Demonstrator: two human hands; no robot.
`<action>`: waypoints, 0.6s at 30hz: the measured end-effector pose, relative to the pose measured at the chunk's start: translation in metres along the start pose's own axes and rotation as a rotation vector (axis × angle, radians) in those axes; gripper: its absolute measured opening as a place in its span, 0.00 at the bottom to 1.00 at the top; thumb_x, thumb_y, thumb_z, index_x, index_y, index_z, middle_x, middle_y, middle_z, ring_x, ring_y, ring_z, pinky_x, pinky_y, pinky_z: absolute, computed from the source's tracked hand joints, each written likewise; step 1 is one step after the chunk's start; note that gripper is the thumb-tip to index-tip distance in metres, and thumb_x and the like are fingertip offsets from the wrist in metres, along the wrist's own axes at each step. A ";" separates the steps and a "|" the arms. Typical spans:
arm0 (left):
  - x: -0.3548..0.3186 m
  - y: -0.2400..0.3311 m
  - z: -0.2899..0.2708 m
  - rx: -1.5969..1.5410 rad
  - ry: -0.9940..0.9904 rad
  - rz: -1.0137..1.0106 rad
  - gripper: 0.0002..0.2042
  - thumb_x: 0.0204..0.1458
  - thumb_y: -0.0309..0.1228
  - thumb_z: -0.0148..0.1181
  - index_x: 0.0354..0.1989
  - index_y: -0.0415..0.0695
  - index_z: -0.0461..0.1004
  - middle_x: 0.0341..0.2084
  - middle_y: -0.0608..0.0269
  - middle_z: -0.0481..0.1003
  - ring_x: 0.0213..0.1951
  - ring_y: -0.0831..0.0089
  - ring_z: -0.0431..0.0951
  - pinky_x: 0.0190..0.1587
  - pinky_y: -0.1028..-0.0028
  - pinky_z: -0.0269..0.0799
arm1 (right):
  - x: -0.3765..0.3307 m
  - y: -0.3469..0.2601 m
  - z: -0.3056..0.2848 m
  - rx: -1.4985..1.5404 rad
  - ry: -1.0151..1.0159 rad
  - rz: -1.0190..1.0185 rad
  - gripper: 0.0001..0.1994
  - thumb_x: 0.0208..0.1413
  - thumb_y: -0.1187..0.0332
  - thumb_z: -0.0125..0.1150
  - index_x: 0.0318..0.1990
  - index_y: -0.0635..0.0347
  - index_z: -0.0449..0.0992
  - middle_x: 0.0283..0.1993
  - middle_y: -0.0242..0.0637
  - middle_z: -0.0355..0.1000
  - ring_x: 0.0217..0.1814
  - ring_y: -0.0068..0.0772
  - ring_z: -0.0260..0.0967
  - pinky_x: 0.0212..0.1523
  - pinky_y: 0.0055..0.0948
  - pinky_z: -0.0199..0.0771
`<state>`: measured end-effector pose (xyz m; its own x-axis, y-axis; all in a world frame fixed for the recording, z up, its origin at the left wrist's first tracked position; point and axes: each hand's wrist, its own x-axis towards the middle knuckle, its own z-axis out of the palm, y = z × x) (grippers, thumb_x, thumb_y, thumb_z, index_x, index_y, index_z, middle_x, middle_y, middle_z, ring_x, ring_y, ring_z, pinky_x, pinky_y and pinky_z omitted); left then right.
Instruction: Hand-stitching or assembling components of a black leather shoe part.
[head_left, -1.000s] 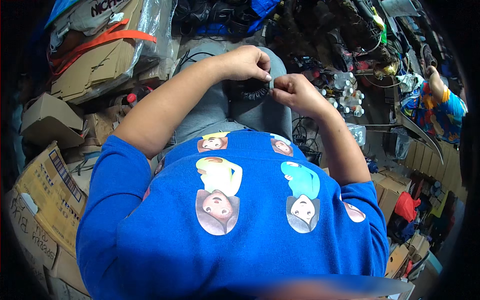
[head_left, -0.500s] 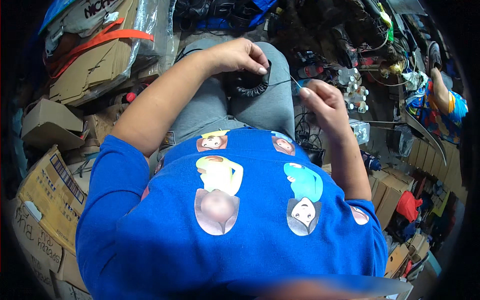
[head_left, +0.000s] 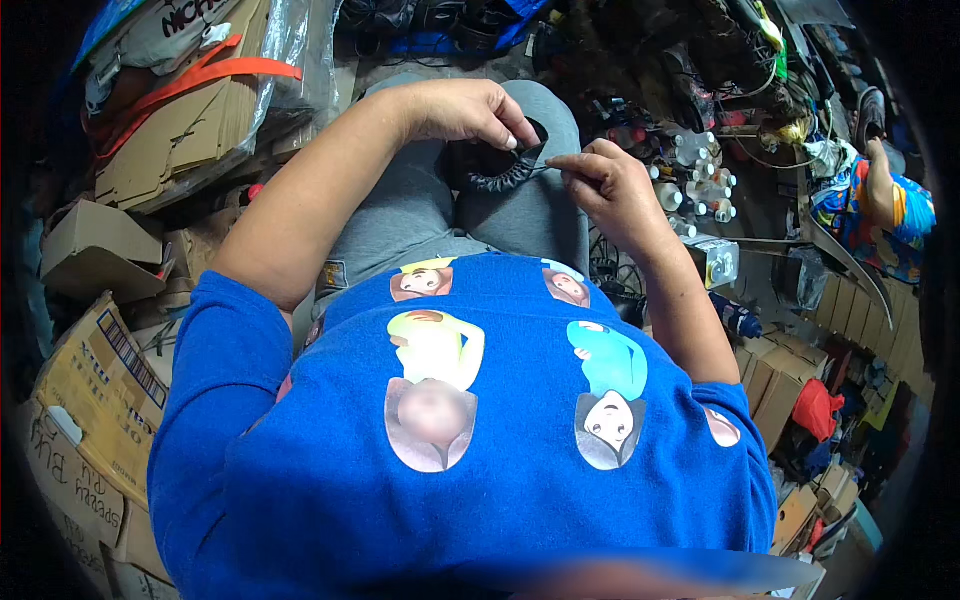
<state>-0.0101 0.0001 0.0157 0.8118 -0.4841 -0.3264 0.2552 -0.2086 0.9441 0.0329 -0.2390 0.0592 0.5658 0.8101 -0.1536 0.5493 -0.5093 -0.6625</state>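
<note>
Over the lap, both hands are working one small piece. Left hand (head_left: 455, 108) is curling its fingers (head_left: 512, 132) down and pinching the upper edge of a black gathered ring (head_left: 500, 170), a puckered fabric or leather loop, hard to tell which. Fingers are closed tight on it, thumb hidden underneath. Right hand (head_left: 612, 188) is sitting just beside the ring on its right side, thumb and forefinger pressed together in a fine pinch; something thin is running from that pinch to the ring's edge, too small to say whether thread or needle. Remaining right fingers are folded loosely into the palm.

Ring is resting on the grey trousers (head_left: 420, 215), between the knees, touching the left fingertips and nearly touching the right ones.

Person is sitting, wearing a blue shirt (head_left: 470, 470) with printed cartoon figures. Flattened cardboard boxes (head_left: 95, 370) are stacking up along their left, a bundle with an orange strap (head_left: 215, 75) above those. Small white bottles (head_left: 695, 175) are clustering near the right hand, tangled cables (head_left: 720, 50) beyond. Another person's arm in a bright sleeve (head_left: 885, 200) is showing at far right, well apart.
</note>
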 end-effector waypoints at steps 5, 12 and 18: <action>0.002 0.000 0.000 0.011 -0.003 -0.049 0.18 0.47 0.26 0.57 0.48 0.38 0.74 0.41 0.60 0.77 0.44 0.76 0.73 0.52 0.77 0.64 | -0.004 -0.003 0.010 0.018 0.035 -0.019 0.12 0.45 0.74 0.60 0.40 0.53 0.79 0.31 0.40 0.70 0.33 0.39 0.72 0.36 0.32 0.72; 0.007 -0.001 0.000 0.037 0.034 -0.032 0.15 0.48 0.26 0.58 0.45 0.38 0.76 0.35 0.64 0.78 0.38 0.79 0.73 0.45 0.78 0.67 | 0.005 -0.001 0.009 -0.044 0.034 -0.051 0.12 0.46 0.75 0.60 0.40 0.52 0.80 0.31 0.39 0.69 0.32 0.38 0.71 0.35 0.30 0.72; 0.017 -0.003 0.001 0.068 0.057 0.075 0.13 0.47 0.28 0.61 0.41 0.38 0.77 0.34 0.64 0.78 0.37 0.78 0.74 0.46 0.76 0.68 | 0.019 0.038 0.010 0.503 -0.182 0.132 0.10 0.54 0.73 0.56 0.43 0.58 0.78 0.40 0.32 0.67 0.44 0.24 0.66 0.48 0.22 0.64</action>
<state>0.0024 -0.0078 0.0072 0.8566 -0.4516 -0.2495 0.1578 -0.2313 0.9600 0.0588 -0.2400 0.0234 0.4703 0.8086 -0.3535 0.0938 -0.4441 -0.8910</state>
